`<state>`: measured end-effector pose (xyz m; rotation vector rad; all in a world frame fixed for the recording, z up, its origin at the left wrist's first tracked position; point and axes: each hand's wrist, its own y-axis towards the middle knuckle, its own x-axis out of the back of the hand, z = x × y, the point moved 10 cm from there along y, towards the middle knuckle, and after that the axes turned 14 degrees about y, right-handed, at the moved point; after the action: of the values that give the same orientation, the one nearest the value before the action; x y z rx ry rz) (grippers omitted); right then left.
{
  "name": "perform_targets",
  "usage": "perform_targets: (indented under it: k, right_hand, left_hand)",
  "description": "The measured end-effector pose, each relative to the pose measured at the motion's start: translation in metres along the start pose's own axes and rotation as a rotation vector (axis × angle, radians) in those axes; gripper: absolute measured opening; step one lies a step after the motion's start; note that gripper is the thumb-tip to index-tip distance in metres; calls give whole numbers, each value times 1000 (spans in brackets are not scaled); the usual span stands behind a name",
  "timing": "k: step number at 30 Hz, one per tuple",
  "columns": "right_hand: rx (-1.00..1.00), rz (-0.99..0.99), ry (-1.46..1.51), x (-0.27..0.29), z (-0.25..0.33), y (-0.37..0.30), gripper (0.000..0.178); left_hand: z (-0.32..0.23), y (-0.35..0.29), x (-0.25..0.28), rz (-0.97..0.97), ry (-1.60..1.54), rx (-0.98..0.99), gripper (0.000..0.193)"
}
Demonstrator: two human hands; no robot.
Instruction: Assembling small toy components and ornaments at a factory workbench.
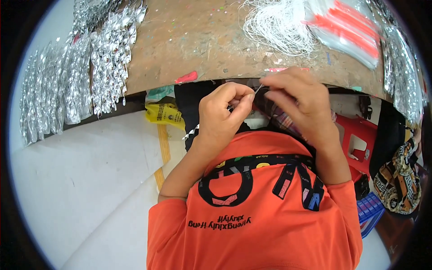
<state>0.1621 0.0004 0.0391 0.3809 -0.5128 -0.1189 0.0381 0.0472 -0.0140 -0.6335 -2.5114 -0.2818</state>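
Note:
My left hand (pixel 225 108) is closed in a pinch in front of my chest, just off the table's near edge. Out of its fingertips comes a short, thin, pale string (pixel 258 89), slanting up to the right. Beside the string's upper end is my right hand (pixel 303 101), slightly blurred, its thumb and forefinger apart. Whether its forefinger touches the string cannot be made out. A shiny silver twisted strip (pixel 191 132) shows by my left wrist; its upper part is hidden behind the hand.
On the brown table (pixel 193 49) lie a heap of white strings (pixel 281 29) and a bundle of clear and red plastic strips (pixel 346 29). Silver twisted ornaments (pixel 112 58) hang over the left edge, more silver strips (pixel 402 72) at the right. Below stands a red stool (pixel 355 141).

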Motion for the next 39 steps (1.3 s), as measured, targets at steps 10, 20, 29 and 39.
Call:
perform_targets:
  k: [10, 20, 29, 39]
  right_hand:
    - [-75, -57, 149, -12, -18, -10, 13]
    - [25, -231, 164, 7, -23, -16, 13]
    - [-22, -277, 114, 20, -32, -18, 12]
    - [-6, 24, 24, -6, 3, -7, 18]
  left_hand:
    - [13, -8, -15, 113, -296, 151, 9]
    - [11, -14, -19, 134, -290, 111, 9]
    - [18, -14, -9, 70, -230, 161, 8]
    - [15, -10, -6, 57, -159, 121, 8]
